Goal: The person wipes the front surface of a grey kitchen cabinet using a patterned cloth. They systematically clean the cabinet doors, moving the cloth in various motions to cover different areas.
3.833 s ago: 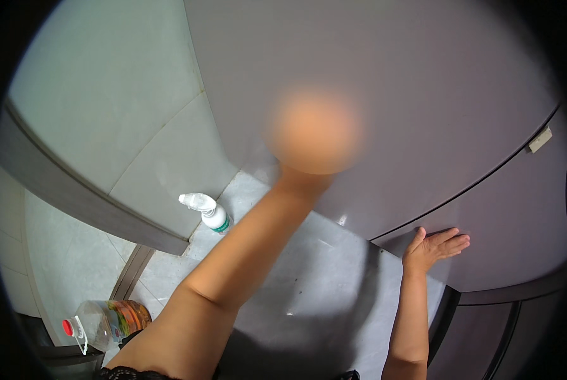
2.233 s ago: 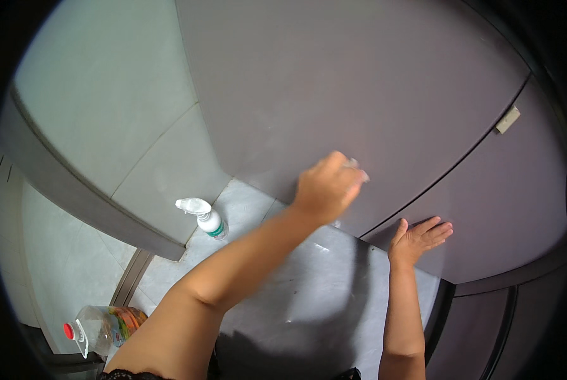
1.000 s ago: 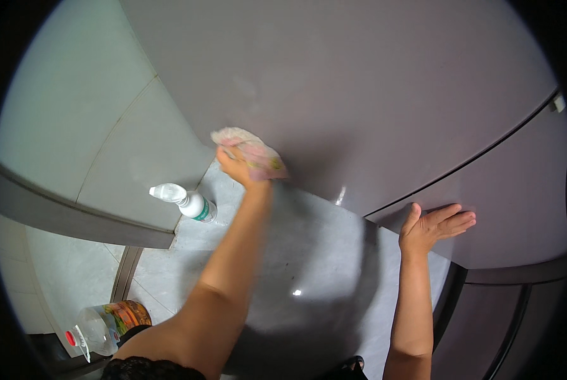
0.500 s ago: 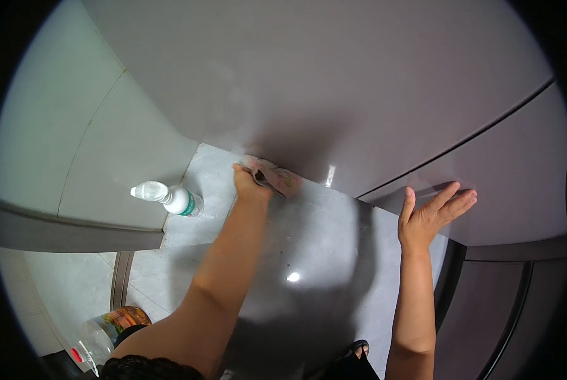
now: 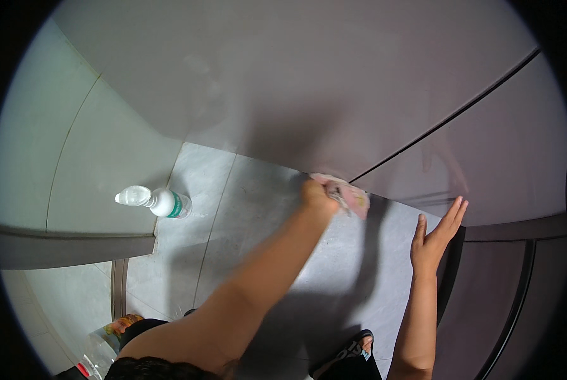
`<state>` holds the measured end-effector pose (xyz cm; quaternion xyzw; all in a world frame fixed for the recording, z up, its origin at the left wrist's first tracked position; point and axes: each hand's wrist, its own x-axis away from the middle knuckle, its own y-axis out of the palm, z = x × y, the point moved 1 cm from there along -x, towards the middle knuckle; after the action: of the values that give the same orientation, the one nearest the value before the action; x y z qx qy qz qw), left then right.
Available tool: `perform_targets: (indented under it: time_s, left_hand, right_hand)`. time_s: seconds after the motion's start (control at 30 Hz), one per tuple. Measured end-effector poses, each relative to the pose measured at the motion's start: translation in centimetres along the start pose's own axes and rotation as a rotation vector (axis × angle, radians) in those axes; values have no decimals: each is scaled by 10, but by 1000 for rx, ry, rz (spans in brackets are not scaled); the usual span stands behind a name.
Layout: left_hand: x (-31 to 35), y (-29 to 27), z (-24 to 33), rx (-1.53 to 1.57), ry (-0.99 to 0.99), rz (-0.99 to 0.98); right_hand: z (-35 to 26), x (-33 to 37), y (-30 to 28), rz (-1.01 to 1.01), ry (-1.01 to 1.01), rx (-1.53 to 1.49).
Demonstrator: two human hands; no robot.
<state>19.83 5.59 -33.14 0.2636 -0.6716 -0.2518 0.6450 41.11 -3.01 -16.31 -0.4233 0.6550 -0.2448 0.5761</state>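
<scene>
A crumpled pinkish cloth point(image 5: 353, 197) is gripped in my left hand point(image 5: 319, 197), its fingers partly hidden by the hand and the folds. The cloth lies along the line where the grey floor meets the tall grey panel point(image 5: 334, 95), close to the dark seam. My right hand point(image 5: 434, 244) is raised at the right with fingers stretched out and the thumb apart, holding nothing. Its fingertips are near the lower edge of the panel; whether they touch it I cannot tell. A white spray bottle point(image 5: 163, 202) with a green label stands on the floor to the left.
A pale tiled wall point(image 5: 106, 152) rises at the left. At the lower left lies a clear plastic jug point(image 5: 100, 348) with a red cap, by a door track point(image 5: 119, 288). A sandalled foot point(image 5: 364, 345) shows at the bottom, and dark-framed panels point(image 5: 486, 297) stand at right.
My left hand has slid the cloth rightward along the panel's base to near the seam. My right hand has moved slightly down and right, its fingers closer together. The view has shifted a little.
</scene>
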Motion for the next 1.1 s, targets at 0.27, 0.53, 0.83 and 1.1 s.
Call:
perform_targets:
  time_s: [0.27, 0.53, 0.83, 1.1]
  left_hand:
    - [-11, 12, 249, -11, 414, 120]
    - [-7, 14, 272, -269, 760, -21]
    - [-1, -7, 148, -181, 551, 3]
    - [51, 45, 349, 89, 987, 17]
  right_hand:
    - [-16, -5, -4, -95, 134, -143]
    - [-27, 0, -11, -88, 148, -200]
    - [-38, 7, 2, -159, 213, -300]
    - [-40, 16, -7, -268, 109, -287]
